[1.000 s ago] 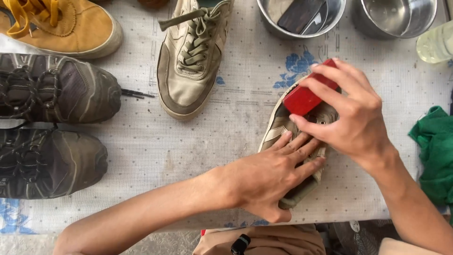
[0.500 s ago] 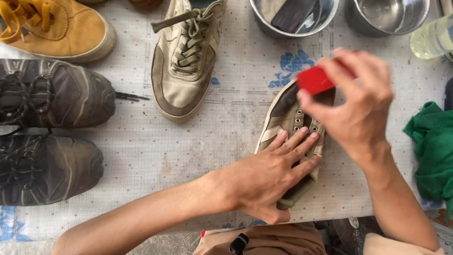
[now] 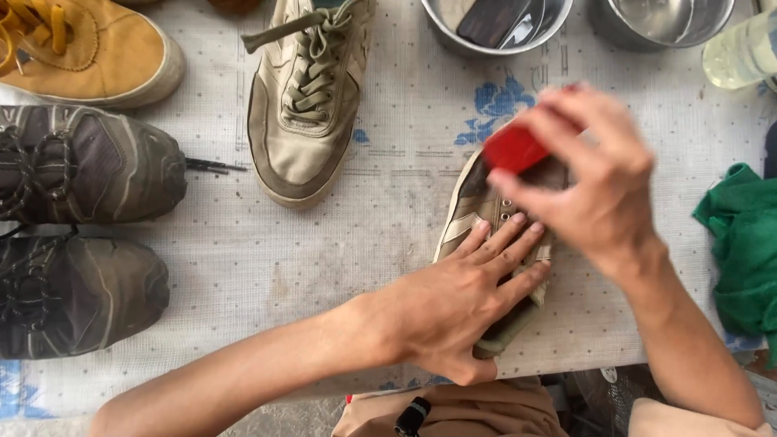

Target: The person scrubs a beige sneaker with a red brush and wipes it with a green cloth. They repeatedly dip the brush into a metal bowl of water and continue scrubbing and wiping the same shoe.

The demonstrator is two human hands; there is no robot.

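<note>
Pressing flat on the heel end of a beige sneaker (image 3: pixel 477 212), the left hand (image 3: pixel 453 311) lies with its fingers spread across the eyelets, palm down, gripping nothing but holding the shoe against the table (image 3: pixel 324 259). Just above it the right hand (image 3: pixel 595 182) is curled tight around a red block-shaped brush (image 3: pixel 514 150), blurred, its lower face at the shoe's toe end; whether it touches the shoe cannot be told. The sneaker lies slantwise near the table's front edge, toe pointing up and right, unlaced, with pale stripes on its side.

A whitish woven cloth with small dots and blue flower prints covers the table, grubby in patches. A matching laced sneaker (image 3: pixel 303 97) lies toe-down at upper centre. Along the left stand two dark mesh trainers (image 3: pixel 89 166) (image 3: pixel 77 295) with worn, muddy uppers, and a mustard suede shoe (image 3: pixel 89 44) above them. Two shiny metal bowls (image 3: pixel 494 28) (image 3: pixel 660 20) sit at the top edge, one holding a dark flat object. A clear bottle (image 3: pixel 740 53) lies top right, and a crumpled green cloth (image 3: pixel 740 251) at the right edge.
</note>
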